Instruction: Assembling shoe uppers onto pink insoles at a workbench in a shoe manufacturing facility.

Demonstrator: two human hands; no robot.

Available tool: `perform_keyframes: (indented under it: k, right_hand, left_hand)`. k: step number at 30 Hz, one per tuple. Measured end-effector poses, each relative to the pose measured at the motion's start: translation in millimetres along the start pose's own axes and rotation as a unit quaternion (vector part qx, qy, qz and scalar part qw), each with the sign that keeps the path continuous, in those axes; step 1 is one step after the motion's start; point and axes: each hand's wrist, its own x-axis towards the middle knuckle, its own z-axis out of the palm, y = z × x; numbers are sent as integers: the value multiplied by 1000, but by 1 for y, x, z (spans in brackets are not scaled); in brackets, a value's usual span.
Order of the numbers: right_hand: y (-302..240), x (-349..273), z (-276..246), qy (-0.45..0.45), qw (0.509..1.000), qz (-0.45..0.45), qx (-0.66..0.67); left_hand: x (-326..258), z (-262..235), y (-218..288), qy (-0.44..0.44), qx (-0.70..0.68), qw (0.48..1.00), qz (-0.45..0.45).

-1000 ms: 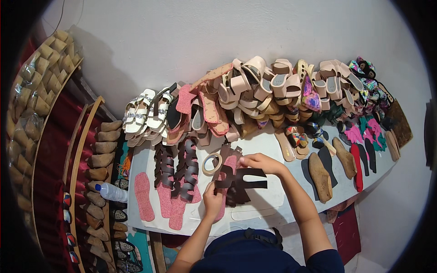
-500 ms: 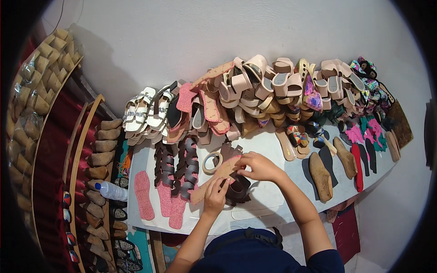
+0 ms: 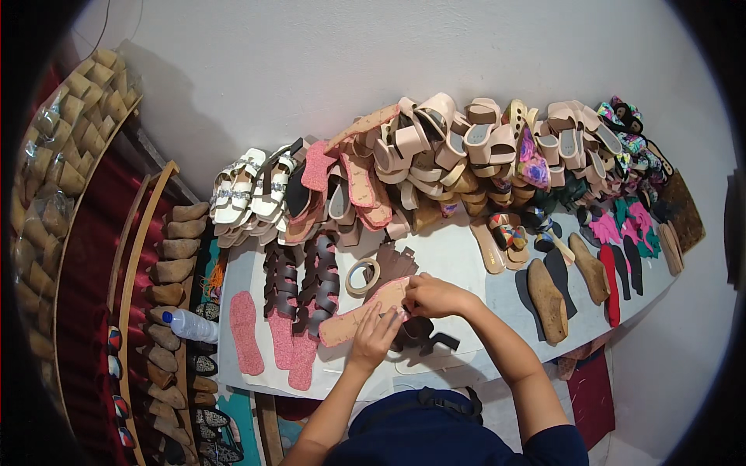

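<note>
A tan insole with a pink edge is held slantwise above the table in front of me. My left hand grips its lower side, fingers laid across the tan face. At its right end my right hand is closed in a pinch on the insole's edge; the fingertips hide the exact spot. Dark brown cut straps hang below and right of the insole, and more brown straps fan out behind it. A roll of tape lies just beyond the insole.
Two brown strap uppers and pink insoles lie to the left. Sandals are piled along the wall. Wooden shoe lasts and dark sole pieces lie to the right. A plastic bottle juts toward the table's left edge.
The insole has turned flatter, its tan face now showing more, and shifted slightly left. My right hand has moved down, its fingers closing at the edge. The dark straps below have swung right.
</note>
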Motion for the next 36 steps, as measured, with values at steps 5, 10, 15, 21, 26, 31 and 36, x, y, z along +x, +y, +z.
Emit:
perform_keyframes:
  k: [5,10,15,21,26,31,36]
  right_hand:
    - [-14,-4,1,145,986,8,76]
    - [-32,-5,3,201,977,71,15]
    - [-24,1,21,250,966,55,-29]
    - [-19,3,22,238,971,30,-1]
    - [-17,4,30,235,971,18,-32]
    - [-16,5,33,224,974,20,-13]
    - [-18,7,29,236,971,25,0]
  left_hand:
    - [2,-2,-6,15,25,999,-24]
    - [5,1,-6,17,50,998,-19]
    - [8,0,-7,16,69,997,-22]
    - [9,0,-8,5,60,998,-30]
    - [7,3,-9,7,61,998,-22]
    - [4,5,-9,3,61,998,-28]
    - [4,7,-11,-3,57,997,-42]
